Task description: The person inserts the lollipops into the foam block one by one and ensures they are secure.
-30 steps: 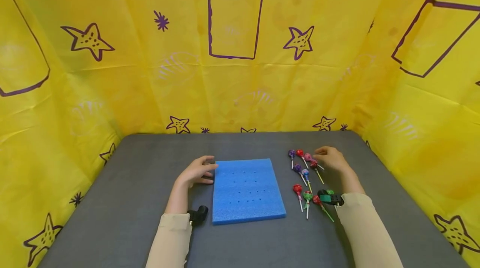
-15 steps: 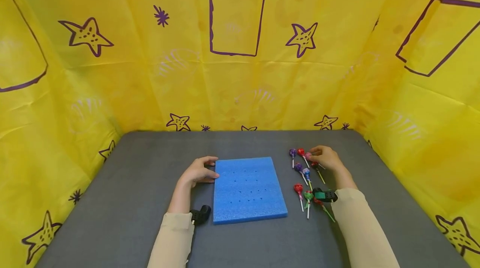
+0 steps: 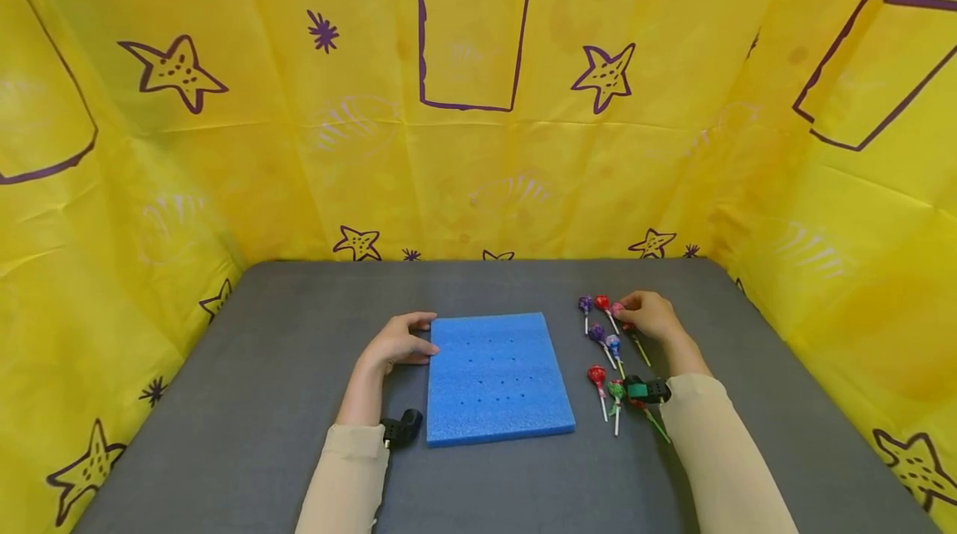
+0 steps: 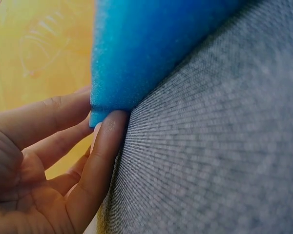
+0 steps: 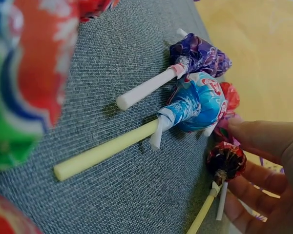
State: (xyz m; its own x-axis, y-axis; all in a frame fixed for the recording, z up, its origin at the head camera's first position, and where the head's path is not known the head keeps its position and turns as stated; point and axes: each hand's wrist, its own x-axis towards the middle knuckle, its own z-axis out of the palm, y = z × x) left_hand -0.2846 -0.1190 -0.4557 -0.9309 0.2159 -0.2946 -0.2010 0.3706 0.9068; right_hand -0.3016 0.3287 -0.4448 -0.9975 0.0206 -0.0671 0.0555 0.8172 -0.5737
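Observation:
A flat blue foam board [image 3: 497,368] with several small holes lies on the table. My left hand [image 3: 395,340] holds its left edge near the far corner; in the left wrist view, thumb and fingers lie about the foam's edge. To the right of the board lie several wrapped lollipops. My right hand [image 3: 652,316] pinches a pink lollipop [image 3: 617,309] at the far end of the group, largely hidden behind other lollipops in the right wrist view. Close by that hand are a dark red lollipop [image 5: 226,160] and a blue one [image 5: 201,101].
Purple [image 3: 586,303] and red [image 3: 601,302] lollipops lie left of my right hand. Nearer me are another red one [image 3: 596,376] and a green one [image 3: 616,389]. A yellow printed cloth [image 3: 478,177] surrounds the grey table [image 3: 321,293].
My right hand has moved slightly left and its fingers have come together on the pink lollipop. The left thumb has moved onto the foam board's edge.

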